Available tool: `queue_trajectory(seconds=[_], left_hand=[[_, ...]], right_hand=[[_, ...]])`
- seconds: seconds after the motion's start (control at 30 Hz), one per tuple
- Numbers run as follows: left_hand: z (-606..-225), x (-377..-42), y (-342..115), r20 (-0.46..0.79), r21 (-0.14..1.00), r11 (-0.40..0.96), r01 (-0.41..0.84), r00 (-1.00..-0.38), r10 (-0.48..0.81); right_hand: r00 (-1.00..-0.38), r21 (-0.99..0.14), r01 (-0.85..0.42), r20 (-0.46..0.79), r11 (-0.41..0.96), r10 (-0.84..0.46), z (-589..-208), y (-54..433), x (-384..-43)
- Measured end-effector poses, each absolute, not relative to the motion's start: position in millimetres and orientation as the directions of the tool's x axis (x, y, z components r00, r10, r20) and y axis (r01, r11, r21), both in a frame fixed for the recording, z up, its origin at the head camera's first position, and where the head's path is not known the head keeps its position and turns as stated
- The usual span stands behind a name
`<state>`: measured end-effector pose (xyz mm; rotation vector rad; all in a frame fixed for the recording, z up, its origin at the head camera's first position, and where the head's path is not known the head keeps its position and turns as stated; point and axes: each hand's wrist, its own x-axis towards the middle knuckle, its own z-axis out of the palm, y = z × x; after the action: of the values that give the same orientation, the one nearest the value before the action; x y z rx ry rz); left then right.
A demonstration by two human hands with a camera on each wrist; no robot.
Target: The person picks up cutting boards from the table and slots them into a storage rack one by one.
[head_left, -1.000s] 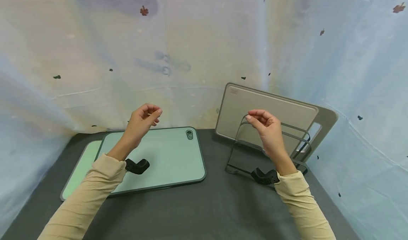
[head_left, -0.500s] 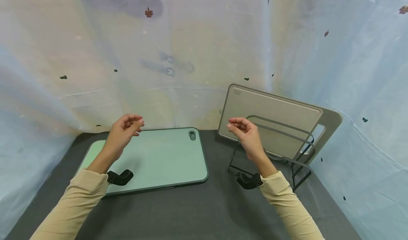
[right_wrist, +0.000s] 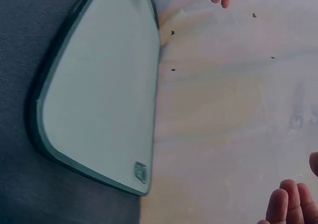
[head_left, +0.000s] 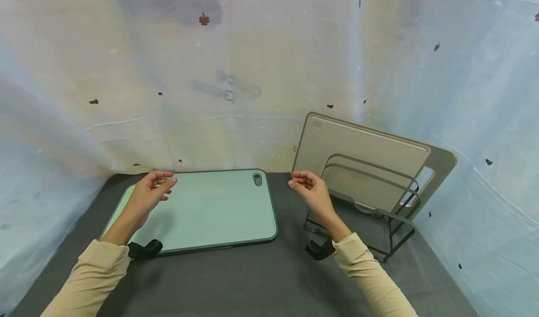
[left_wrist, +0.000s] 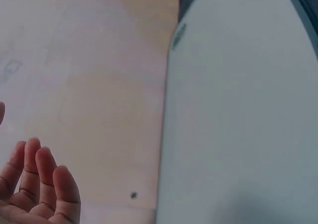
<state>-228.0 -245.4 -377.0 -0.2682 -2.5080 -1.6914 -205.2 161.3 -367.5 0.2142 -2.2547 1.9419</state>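
Observation:
A mint-green cutting board (head_left: 214,209) with a dark green edge lies flat on the table. Over its left end hovers my left hand (head_left: 145,195), fingers loosely bent, holding nothing. My right hand (head_left: 313,195) hangs in the air between that board and a black wire rack (head_left: 397,218), its fingers relaxed and nothing in them. Behind the rack leans a beige cutting board (head_left: 358,141) with a handle slot at its right end. In the left wrist view, the fingers (left_wrist: 44,167) are apart from the green board's surface. The right wrist view has the board's corner with its small emblem.
A dark grey cloth (head_left: 236,279) covers the table. Pale curtains (head_left: 261,64) with small leaf prints enclose it at the back and sides. The rack and the beige board take up the right back corner.
Both hands have drawn left and lower; the right one has moved off from in front of the rack, showing more of it. The view has shifted slightly. The boards and rack stay put.

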Motion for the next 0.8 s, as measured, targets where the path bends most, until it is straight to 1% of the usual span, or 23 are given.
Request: queue_trajectory(seconds=[0.37,0.47,0.63,0.73,0.8], left_hand=[[-395,-222,-266,0.113,0.886,0.447,0.12,-0.993,0.041],[-401,-224,-268,0.1,0.884,0.455,0.102,-0.995,0.03],[-409,-231,-270,0.113,0.875,0.475,0.096,-0.994,-0.008],[-417,-235,-277,0.109,0.872,0.484,0.073,-0.993,-0.046],[-420,-236,-282,0.098,0.858,0.51,0.06,-0.994,-0.048]], right_hand=[[-0.99,-0.962,-0.136,0.138,0.238,-0.007,-394,150,-217],[-0.991,-0.958,-0.127,0.132,0.258,0.004,-398,149,-220],[-0.993,-0.952,-0.101,0.116,0.29,0.035,-407,149,-226],[-0.994,-0.95,-0.084,0.101,0.302,0.041,-413,148,-230],[-0.995,-0.948,-0.077,0.095,0.307,0.043,-418,147,-232]])
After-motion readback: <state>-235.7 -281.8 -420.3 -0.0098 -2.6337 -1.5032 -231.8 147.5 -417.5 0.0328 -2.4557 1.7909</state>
